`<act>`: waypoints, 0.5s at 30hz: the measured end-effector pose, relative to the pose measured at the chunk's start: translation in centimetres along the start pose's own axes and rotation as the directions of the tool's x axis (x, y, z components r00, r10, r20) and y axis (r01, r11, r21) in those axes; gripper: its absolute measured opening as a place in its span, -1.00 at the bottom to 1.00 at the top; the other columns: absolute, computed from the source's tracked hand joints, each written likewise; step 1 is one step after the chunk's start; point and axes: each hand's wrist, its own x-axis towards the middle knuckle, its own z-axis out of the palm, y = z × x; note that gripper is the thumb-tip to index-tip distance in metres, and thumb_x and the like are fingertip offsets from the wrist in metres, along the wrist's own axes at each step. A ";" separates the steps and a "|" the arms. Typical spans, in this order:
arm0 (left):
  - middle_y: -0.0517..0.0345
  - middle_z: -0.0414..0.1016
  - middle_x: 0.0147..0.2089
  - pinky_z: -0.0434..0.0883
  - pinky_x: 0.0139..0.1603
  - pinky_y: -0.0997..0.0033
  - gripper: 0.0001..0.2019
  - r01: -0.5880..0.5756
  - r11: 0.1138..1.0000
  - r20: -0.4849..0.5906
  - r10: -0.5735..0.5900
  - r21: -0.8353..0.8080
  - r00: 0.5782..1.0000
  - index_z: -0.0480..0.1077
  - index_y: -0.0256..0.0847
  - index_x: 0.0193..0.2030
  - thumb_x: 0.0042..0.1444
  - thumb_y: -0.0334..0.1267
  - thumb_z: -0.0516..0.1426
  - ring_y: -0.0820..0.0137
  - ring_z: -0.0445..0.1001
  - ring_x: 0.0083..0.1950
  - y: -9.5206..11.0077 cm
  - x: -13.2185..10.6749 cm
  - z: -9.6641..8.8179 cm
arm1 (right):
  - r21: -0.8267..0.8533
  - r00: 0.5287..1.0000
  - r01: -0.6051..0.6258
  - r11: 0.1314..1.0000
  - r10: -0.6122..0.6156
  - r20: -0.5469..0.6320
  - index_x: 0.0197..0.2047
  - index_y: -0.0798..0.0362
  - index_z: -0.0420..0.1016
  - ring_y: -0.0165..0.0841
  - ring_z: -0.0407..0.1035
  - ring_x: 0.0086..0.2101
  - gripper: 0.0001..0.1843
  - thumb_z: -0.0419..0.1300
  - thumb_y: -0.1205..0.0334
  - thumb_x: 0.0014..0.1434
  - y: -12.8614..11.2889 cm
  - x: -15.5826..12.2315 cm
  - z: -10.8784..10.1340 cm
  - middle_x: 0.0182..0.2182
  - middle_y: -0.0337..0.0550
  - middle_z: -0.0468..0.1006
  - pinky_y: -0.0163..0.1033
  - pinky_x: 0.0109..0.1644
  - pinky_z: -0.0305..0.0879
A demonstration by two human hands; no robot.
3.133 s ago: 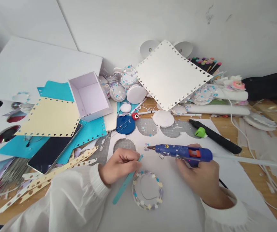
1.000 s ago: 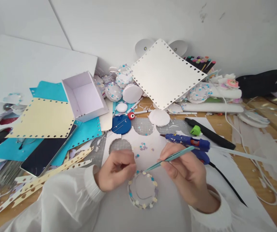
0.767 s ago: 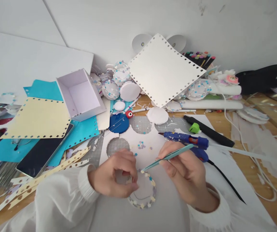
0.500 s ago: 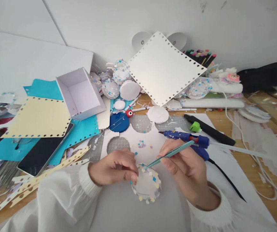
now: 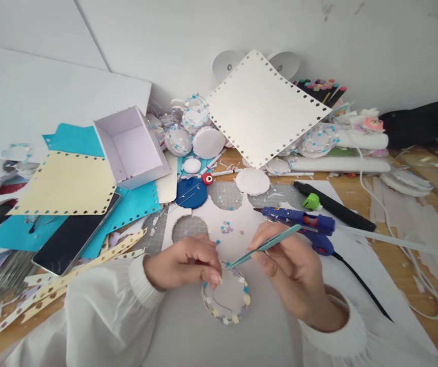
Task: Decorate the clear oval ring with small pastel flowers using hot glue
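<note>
Near the lower middle is a round white paper disc (image 5: 229,302), its rim wound with thin wire that carries small yellow, blue, white and lilac paper flowers. My left hand (image 5: 188,264) pinches it at the upper left edge; what lies right between the fingertips is partly hidden. In my right hand (image 5: 290,270) I grip teal tweezers (image 5: 267,244), whose tips reach the disc's top rim beside a blue flower. A curved bit of wire crosses the disc's face. Several loose paper flowers (image 5: 226,227) lie just beyond on white board.
A blue glue gun (image 5: 297,218) lies just beyond my right hand, its black cord running right. A black pen-like tool (image 5: 337,208) is behind it. To the left are a lilac box (image 5: 129,150), a phone (image 5: 72,237) and punched paper strips (image 5: 89,267). Several decorated balls (image 5: 195,114) stand behind.
The decorated disc has turned and tilted under my left hand, so different flowers sit along its rim. The tweezers stay at its top edge. The whole view has shifted slightly.
</note>
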 end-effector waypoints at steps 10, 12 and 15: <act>0.02 0.45 -0.60 0.30 -0.35 0.42 -0.52 -0.003 1.000 -0.007 0.003 -0.008 1.000 0.42 -0.33 -0.56 0.24 0.01 0.07 0.46 0.35 -0.51 0.1 0.0 0.1 | -0.043 1.000 0.003 0.999 -0.004 -0.014 -0.24 0.00 0.39 -0.45 0.25 -0.39 -0.86 0.10 0.42 0.22 0.0 0.0 0.1 -0.41 -0.27 0.36 -0.33 -0.36 0.24; 0.02 0.45 -0.61 0.29 -0.37 0.42 -0.51 -0.002 1.000 -0.004 0.002 -0.014 1.000 0.41 -0.33 -0.56 0.24 0.01 0.07 0.46 0.35 -0.52 0.1 0.0 0.1 | -0.047 1.000 0.002 0.999 -0.003 -0.017 -0.24 0.00 0.40 -0.45 0.25 -0.39 -0.86 0.10 0.43 0.22 0.1 0.0 0.1 -0.41 -0.26 0.36 -0.33 -0.36 0.24; 0.02 0.44 -0.61 0.30 -0.35 0.42 -0.51 0.000 1.000 -0.006 0.000 -0.005 1.000 0.41 -0.33 -0.57 0.24 0.02 0.07 0.46 0.34 -0.51 0.1 0.0 0.1 | -0.046 1.000 0.005 0.999 -0.006 -0.018 -0.24 0.00 0.40 -0.44 0.25 -0.40 -0.86 0.09 0.43 0.22 0.0 0.0 0.1 -0.42 -0.26 0.36 -0.32 -0.37 0.23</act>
